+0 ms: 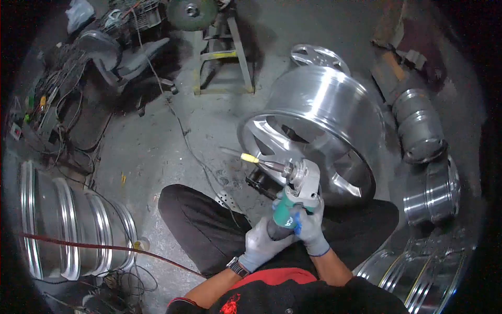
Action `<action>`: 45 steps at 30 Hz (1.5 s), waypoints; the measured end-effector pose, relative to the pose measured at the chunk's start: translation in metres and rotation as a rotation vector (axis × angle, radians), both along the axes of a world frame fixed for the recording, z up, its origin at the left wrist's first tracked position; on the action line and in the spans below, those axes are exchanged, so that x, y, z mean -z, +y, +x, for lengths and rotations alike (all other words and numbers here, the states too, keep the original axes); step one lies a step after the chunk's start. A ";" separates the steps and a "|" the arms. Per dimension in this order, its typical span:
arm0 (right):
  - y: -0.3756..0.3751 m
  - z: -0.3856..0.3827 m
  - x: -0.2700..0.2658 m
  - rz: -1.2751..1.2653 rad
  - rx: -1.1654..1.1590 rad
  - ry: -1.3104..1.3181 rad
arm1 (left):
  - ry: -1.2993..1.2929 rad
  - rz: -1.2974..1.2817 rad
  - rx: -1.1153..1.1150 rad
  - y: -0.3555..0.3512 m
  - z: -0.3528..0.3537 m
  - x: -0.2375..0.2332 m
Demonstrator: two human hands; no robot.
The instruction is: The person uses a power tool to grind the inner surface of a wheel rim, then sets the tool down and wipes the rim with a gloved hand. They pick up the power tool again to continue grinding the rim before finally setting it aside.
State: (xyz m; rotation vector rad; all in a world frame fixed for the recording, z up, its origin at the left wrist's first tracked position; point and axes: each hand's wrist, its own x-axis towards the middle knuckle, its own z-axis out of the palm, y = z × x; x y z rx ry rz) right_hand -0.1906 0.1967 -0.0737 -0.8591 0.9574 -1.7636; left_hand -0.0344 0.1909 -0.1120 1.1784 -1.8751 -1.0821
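A green and grey angle grinder (285,209) is held across my lap, its metal gear head (306,180) pointing up and away from me. From the head a tapered metal shaft (273,165) sticks out leftward, with a yellow piece (250,158) at its tip. My gloved left hand (264,245) wraps round the dark rear of the body. Closer to the head, my gloved right hand (312,233) closes round the grinder; part of its fingers is hidden. Just beyond stands a large shiny alloy wheel (319,102), tilted, its spoked face partly covered by the grinder.
Several polished rims (68,225) line the left side. More wheels (431,191) stand at the right. A metal stand (225,57) carries a round green disc (191,11). Cables (183,131) run over the floor, and a red hose (104,244) crosses at lower left.
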 end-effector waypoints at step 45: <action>0.025 0.023 -0.012 0.091 -0.246 1.229 | 0.701 0.216 -0.203 -0.062 0.060 -0.064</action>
